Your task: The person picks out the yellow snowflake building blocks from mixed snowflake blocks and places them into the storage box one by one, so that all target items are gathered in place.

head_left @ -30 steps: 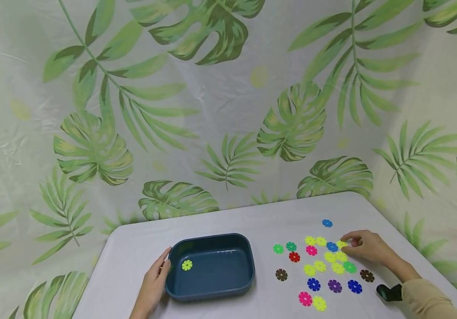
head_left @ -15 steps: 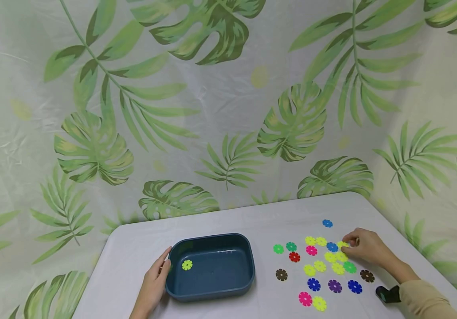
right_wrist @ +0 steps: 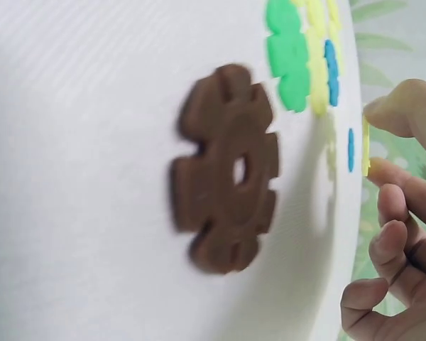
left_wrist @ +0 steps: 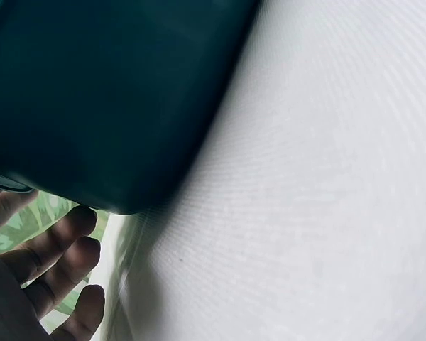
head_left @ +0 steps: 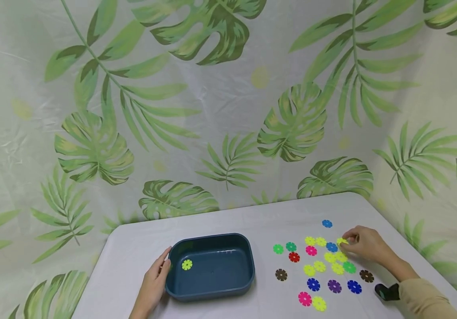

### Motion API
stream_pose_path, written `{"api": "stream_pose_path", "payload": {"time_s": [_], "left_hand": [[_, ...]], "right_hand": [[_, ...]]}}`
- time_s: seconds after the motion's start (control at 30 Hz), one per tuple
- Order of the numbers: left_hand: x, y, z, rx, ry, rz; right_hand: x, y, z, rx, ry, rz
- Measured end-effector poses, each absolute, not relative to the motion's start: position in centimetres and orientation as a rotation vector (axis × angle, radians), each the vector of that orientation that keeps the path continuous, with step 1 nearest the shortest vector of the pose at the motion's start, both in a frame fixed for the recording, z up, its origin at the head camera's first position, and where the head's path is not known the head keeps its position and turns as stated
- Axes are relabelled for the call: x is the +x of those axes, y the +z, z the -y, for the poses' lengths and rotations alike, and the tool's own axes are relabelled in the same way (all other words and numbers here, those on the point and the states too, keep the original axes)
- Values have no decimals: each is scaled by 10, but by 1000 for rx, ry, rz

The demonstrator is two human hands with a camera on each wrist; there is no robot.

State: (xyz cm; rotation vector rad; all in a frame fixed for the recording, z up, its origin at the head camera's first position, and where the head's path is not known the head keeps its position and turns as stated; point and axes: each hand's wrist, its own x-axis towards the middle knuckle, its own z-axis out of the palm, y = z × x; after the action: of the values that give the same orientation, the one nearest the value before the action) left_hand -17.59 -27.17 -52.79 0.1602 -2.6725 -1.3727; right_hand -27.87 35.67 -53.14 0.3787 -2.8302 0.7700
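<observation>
A yellow snowflake disc (right_wrist: 366,145) is pinched edge-on between the thumb and index finger of my right hand (head_left: 365,243), at the far right of the scattered discs. The other fingers of that hand are curled loosely in the right wrist view. My left hand (head_left: 154,279) lies along the left wall of a dark blue tub (head_left: 212,292), its fingers fairly straight at the rim. Several of its fingers (left_wrist: 82,252) show spread beside the tub's end in the left wrist view. One yellow-green disc (head_left: 187,265) lies inside the tub, toward its left.
Between tub and right hand, several discs lie flat on the white table (head_left: 268,221), among them a red disc (head_left: 294,257), a purple disc (head_left: 334,286) and a blue disc (head_left: 327,223). A brown disc (head_left: 366,276) lies below the right forearm. A leaf-patterned sheet (head_left: 228,110) hangs behind.
My right hand has moved slightly up and to the right with the yellow snowflake disc between its fingertips. The left hand and the tub stay in place.
</observation>
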Motion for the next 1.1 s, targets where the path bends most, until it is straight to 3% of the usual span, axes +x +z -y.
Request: {"api": "stream_pose_path", "payload": {"time_s": [0.53,1.1], "left_hand": [[-177,-529,272,157,-1365,2678],[-178,-531,273,166,-1370,2670]], "right_hand": [[-295,-505,-325,453,870,2769],[-323,-476,-240,713,912,2665]]}}
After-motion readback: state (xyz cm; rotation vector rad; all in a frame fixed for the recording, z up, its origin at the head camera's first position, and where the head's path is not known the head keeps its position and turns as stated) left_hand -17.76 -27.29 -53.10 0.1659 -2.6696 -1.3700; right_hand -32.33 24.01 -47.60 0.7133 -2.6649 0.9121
